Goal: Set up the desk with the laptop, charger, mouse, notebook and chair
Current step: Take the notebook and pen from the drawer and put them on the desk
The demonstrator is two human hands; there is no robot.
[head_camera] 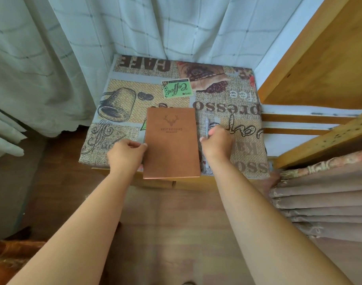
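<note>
A brown notebook (171, 142) with a stamped deer head lies on a small table covered by a coffee-print cloth (122, 93); its near edge sticks out past the table's front. My left hand (125, 154) grips the notebook's left edge. Just right of the notebook lies a grey pen (207, 125), and my right hand (217, 144) is closed around its middle. No laptop, charger, mouse or chair is in sight.
Pale checked curtains (52, 58) hang behind and to the left of the table. A wooden frame with slats (319, 68) rises on the right, with folded brown fabric (323, 202) below it. Wooden floor (176, 233) lies under my arms.
</note>
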